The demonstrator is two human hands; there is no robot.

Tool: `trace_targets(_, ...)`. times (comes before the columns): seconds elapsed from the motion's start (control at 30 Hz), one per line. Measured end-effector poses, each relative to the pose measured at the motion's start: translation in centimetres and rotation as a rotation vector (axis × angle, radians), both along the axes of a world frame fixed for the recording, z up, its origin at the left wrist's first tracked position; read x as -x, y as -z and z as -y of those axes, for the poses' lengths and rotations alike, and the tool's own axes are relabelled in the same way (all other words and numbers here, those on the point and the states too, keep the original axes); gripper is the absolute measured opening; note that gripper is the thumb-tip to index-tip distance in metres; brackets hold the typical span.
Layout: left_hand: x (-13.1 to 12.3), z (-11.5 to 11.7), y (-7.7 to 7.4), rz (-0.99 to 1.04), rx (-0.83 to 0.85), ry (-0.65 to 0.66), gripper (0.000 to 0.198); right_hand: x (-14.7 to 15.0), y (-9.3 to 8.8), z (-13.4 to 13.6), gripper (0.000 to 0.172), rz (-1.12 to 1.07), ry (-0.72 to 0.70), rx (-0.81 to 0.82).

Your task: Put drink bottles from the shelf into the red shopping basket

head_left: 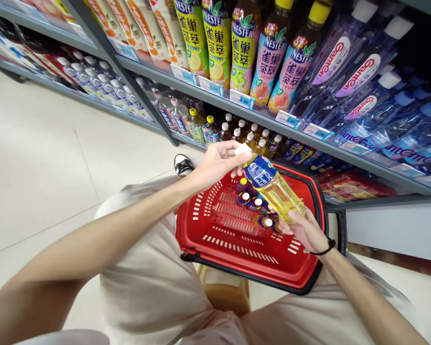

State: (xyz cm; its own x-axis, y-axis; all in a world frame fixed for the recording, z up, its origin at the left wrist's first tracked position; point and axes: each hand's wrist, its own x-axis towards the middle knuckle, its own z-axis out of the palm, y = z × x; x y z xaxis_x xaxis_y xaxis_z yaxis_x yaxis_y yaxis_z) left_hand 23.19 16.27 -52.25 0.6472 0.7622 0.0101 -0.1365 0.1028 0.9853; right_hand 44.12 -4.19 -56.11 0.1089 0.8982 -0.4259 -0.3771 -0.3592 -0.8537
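Observation:
A drink bottle [280, 192] with yellow liquid and a blue label is held tilted above the red shopping basket [233, 261]. My left hand [222, 160] grips it at the top end, its fingers closed around the white cap [243, 150]. Around the base of the same bottle, my right hand [303, 227] is closed, with a black band on the wrist. Inside the basket stand several bottles [257, 203], mostly white-capped with one yellow cap [243, 181]. The held bottle and my right hand partly hide them.
Nestea bottles [215, 43] and Ganten water bottles [359, 72] line the upper shelf [215, 91] ahead. On the lower shelf stand more white-capped bottles [249, 139]. A yellow-brown stool [226, 292] shows below the basket, between my legs. Pale floor tiles [39, 158] lie to the left.

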Motion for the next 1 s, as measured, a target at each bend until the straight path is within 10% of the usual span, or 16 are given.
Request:
trace_targets(0.5, 0.6, 0.3, -0.2, 0.014, 0.022, 0.251, 0.048, -1.1, 1.0, 0.3, 0.072, -0.074, -0.132, 0.196)
trace_targets(1.0, 0.4, 0.8, -0.1, 0.042, -0.025, 0.226, 0.045, -0.6, 1.2, 0.4, 0.077, 0.003, -0.200, 0.123)
